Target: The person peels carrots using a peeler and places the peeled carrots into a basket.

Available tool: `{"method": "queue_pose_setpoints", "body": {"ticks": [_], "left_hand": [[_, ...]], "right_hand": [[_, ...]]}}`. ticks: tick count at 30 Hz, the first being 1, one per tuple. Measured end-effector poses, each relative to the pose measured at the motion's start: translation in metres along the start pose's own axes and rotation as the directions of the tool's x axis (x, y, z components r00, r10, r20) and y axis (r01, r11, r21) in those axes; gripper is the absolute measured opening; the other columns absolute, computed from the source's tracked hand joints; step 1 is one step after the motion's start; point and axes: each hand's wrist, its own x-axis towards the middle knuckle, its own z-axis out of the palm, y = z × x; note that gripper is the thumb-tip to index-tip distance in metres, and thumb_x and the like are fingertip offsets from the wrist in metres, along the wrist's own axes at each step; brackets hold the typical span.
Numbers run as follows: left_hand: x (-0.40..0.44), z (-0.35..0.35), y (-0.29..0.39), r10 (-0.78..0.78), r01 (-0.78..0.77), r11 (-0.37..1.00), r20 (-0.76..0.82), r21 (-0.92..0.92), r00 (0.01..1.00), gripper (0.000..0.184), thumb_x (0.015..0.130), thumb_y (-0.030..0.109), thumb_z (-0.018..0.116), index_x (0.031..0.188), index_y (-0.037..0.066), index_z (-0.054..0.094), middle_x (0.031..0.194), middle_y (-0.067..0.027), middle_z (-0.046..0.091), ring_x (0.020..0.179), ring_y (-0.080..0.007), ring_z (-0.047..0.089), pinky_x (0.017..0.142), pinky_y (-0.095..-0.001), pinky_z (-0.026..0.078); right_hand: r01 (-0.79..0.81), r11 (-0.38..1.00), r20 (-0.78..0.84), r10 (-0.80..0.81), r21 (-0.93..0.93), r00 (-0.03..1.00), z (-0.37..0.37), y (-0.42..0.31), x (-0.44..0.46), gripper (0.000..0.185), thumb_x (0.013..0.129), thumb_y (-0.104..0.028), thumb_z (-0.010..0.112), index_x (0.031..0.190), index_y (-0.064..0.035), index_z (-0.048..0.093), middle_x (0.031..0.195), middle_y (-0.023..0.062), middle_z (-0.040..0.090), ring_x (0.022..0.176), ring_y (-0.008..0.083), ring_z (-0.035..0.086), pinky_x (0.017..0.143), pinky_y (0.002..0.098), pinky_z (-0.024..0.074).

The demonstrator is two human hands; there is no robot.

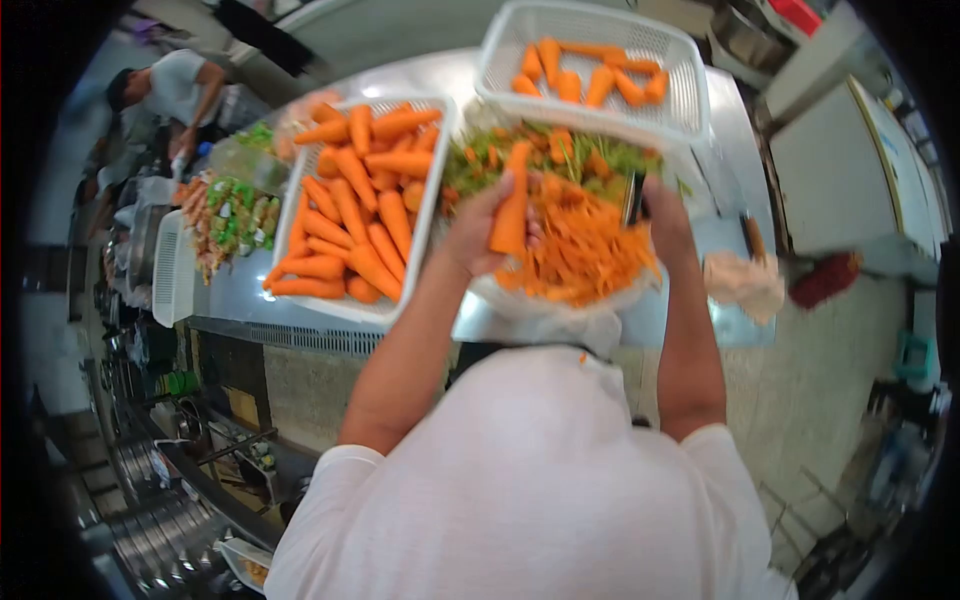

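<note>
My left hand [482, 228] is closed round a carrot [513, 205], its narrow end pointing up and away from me. To the right, my right hand [664, 212] grips a peeler [632, 198] with a dark edge and a shiny face; it is apart from the carrot. Beneath both hands lies a heap of orange carrot peelings [580, 250], with green scraps [625, 160] behind it. A white basket [432, 190] full of whole carrots [350, 195] stands to my left. Another white basket [690, 75] at the back holds several carrots [600, 85].
A knife [752, 238] and a crumpled pale cloth [745, 285] lie on the metal table [735, 110] at right. Vegetable scraps and trimmings [235, 215] are piled at far left beside a white basket [172, 270]. Another person [180, 90] is at the upper left.
</note>
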Motion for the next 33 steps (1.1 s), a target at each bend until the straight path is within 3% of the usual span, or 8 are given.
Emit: {"method": "queue_pose_setpoints", "body": {"ticks": [1, 3, 5, 7, 10, 13, 29, 33], "left_hand": [[-0.007, -0.001, 0.001, 0.053, -0.045, 0.956, -0.018, 0.29, 0.998, 0.048, 0.1, 0.042, 0.061, 0.132, 0.007, 0.052, 0.087, -0.005, 0.06, 0.077, -0.0161, 0.063, 0.065, -0.032, 0.056], [-0.018, -0.003, -0.003, -0.004, -0.013, 0.881, 0.035, 0.473, 0.999, 0.049, 0.095, 0.035, 0.07, 0.129, 0.005, 0.053, 0.088, -0.004, 0.059, 0.076, -0.0144, 0.062, 0.063, -0.0305, 0.054], [-0.026, -0.003, -0.012, -0.067, 0.031, 0.874, 0.057, 0.485, 0.996, 0.05, 0.09, 0.03, 0.075, 0.127, 0.004, 0.053, 0.089, -0.0024, 0.058, 0.076, -0.0134, 0.061, 0.063, -0.03, 0.053], [-0.027, -0.002, -0.015, -0.083, 0.066, 0.804, 0.001, 0.591, 0.997, 0.05, 0.09, 0.029, 0.076, 0.127, 0.005, 0.054, 0.089, -0.0017, 0.057, 0.076, -0.0131, 0.06, 0.064, -0.0296, 0.053], [-0.028, -0.004, -0.016, -0.048, 0.06, 0.836, -0.036, 0.545, 0.998, 0.047, 0.09, 0.028, 0.076, 0.125, 0.005, 0.054, 0.088, -0.001, 0.055, 0.076, -0.0125, 0.06, 0.066, -0.0296, 0.053], [-0.028, -0.007, -0.014, -0.007, 0.043, 0.848, -0.07, 0.529, 0.998, 0.045, 0.09, 0.027, 0.075, 0.123, 0.005, 0.054, 0.088, -0.0009, 0.055, 0.076, -0.0121, 0.059, 0.065, -0.0299, 0.053], [-0.022, -0.014, -0.009, 0.028, 0.029, 0.896, -0.123, 0.443, 0.992, 0.043, 0.092, 0.024, 0.073, 0.123, 0.004, 0.052, 0.094, -0.0018, 0.055, 0.072, -0.0108, 0.06, 0.061, -0.0294, 0.054], [-0.02, -0.023, -0.01, 0.042, -0.006, 0.965, -0.13, 0.261, 0.991, 0.039, 0.097, 0.034, 0.067, 0.122, 0.007, 0.054, 0.089, -0.0023, 0.057, 0.073, -0.0136, 0.061, 0.061, -0.0299, 0.055]], "right_hand": [[-0.025, 0.999, -0.014, 0.025, 0.039, 1.0, -0.005, -0.001, -0.002, 0.051, 0.107, -0.049, 0.041, 0.093, -0.0071, 0.067, 0.078, -0.0044, 0.054, 0.072, 0.0093, 0.046, 0.07, 0.0279, 0.0407], [-0.116, 0.965, 0.0, 0.119, 0.235, 0.993, -0.011, -0.014, -0.012, 0.056, 0.104, -0.058, 0.045, 0.106, -0.0053, 0.065, 0.081, -0.0041, 0.052, 0.073, 0.0104, 0.046, 0.073, 0.0271, 0.0413], [-0.16, 0.856, 0.248, 0.038, 0.492, 0.968, -0.019, -0.011, -0.021, 0.068, 0.098, -0.069, 0.047, 0.118, -0.0049, 0.059, 0.084, -0.0046, 0.05, 0.074, 0.0104, 0.047, 0.074, 0.0271, 0.0413], [-0.209, 0.799, 0.303, 0.035, 0.564, 0.952, -0.017, -0.007, -0.034, 0.061, 0.095, -0.057, 0.063, 0.124, -0.0046, 0.054, 0.085, -0.0049, 0.048, 0.075, 0.009, 0.047, 0.074, 0.0252, 0.0409], [-0.384, 0.915, 0.428, 0.299, 0.126, 0.853, -0.013, -0.009, -0.064, 0.038, 0.075, -0.009, 0.081, 0.108, -0.0067, 0.062, 0.083, -0.0056, 0.052, 0.075, 0.0067, 0.049, 0.071, 0.0242, 0.0423], [-0.202, 0.907, 0.536, 0.386, -0.37, 0.751, 0.004, -0.017, -0.089, 0.024, 0.076, -0.008, 0.076, 0.095, -0.0027, 0.063, 0.078, 0.0014, 0.06, 0.071, 0.0117, 0.056, 0.068, 0.0293, 0.0465], [-0.24, 0.829, 0.493, 0.505, -0.505, 0.709, 0.043, 0.0, -0.139, 0.021, 0.079, -0.009, 0.072, 0.098, -0.0008, 0.064, 0.079, 0.0184, 0.067, 0.075, 0.0316, 0.065, 0.068, 0.0411, 0.0493], [-0.237, 0.825, 0.449, 0.493, -0.513, 0.745, 0.038, -0.006, -0.124, 0.023, 0.078, -0.006, 0.072, 0.099, -0.0006, 0.063, 0.074, 0.0137, 0.062, 0.066, 0.0231, 0.056, 0.065, 0.0357, 0.0464]]}}
